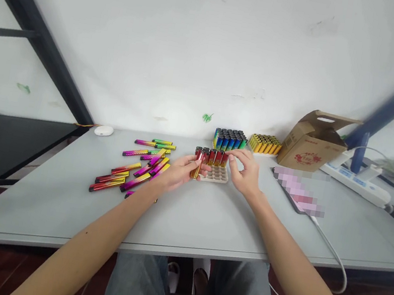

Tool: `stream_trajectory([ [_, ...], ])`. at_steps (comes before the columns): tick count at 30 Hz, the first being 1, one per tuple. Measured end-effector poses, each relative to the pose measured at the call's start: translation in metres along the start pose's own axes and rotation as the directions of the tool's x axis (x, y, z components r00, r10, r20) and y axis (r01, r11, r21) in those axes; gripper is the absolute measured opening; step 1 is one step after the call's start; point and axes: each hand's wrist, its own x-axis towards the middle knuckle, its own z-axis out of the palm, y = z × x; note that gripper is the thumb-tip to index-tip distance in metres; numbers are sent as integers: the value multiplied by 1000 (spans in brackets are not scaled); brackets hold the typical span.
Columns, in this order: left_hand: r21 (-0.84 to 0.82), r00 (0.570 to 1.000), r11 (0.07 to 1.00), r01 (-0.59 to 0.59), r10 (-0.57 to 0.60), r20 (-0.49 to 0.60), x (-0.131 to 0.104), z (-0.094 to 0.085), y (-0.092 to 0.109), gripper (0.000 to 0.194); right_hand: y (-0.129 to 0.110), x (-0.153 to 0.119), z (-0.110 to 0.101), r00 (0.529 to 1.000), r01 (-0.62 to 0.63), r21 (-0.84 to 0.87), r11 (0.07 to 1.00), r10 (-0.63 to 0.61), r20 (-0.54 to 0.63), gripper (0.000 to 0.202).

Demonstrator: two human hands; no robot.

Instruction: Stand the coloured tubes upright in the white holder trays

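Observation:
A shiny red-and-gold lighter (pixel 197 165) with a dark end is held upright in my left hand (pixel 177 172), over the left side of a pale tray (pixel 218 176) with rows of holes. Behind it, a row of similar red-and-gold lighters (pixel 215 157) stands in the tray's far holes. The nearer holes show bare. My right hand (pixel 246 172) is at the right end of that row, thumb and forefinger closed against the end lighter (pixel 225 158). Left of my left hand, several loose lighters (pixel 134 182) in purple, red, yellow and green lie scattered.
Behind the tray stand a block of blue-green lighters (pixel 229 141) and a tray of yellow ones (pixel 265 144). An opened cardboard box (pixel 311 144), a power strip (pixel 357 184) and a phone (pixel 297 192) on a cable are to the right. A white case (pixel 103 131) sits far left.

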Motion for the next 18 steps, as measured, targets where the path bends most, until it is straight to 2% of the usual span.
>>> stream_trajectory([
  [4, 71, 997, 997, 9, -14, 71, 1, -1, -4, 29, -7, -4, 5, 998, 20, 24, 1000, -21, 64, 27],
  [9, 91, 988, 995, 45, -58, 145, -1, 1, -9, 41, -11, -7, 11, 990, 47, 50, 998, -53, 133, 26],
  [12, 128, 988, 991, 41, -60, 145, -3, 4, -9, 44, -13, -7, 12, 987, 54, 55, 997, -62, 150, 24],
  [18, 191, 990, 981, 26, -52, 133, -3, 5, -11, 42, -17, -6, 13, 983, -18, 103, 995, -1, 183, 20],
])
